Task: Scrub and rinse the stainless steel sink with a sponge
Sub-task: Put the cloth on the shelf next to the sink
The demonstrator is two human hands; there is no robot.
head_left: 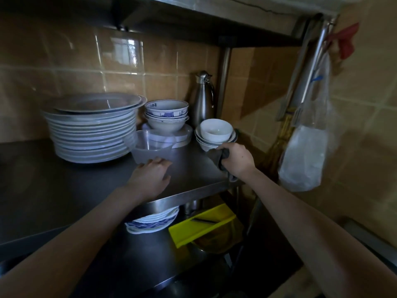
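My right hand (236,159) is closed around a dark grey cloth (217,157) at the right front corner of a stainless steel shelf (193,190). My left hand (152,175) rests on the shelf with fingers spread, its fingertips touching the base of a clear plastic container (150,147). No sink or sponge shows in the view.
On the shelf stand a tall stack of white plates (92,130), stacked bowls (166,114), more white bowls (216,132) and a steel flask (203,97). Below are plates (152,220) and a yellow tray (202,222). A plastic bag (305,151) hangs right.
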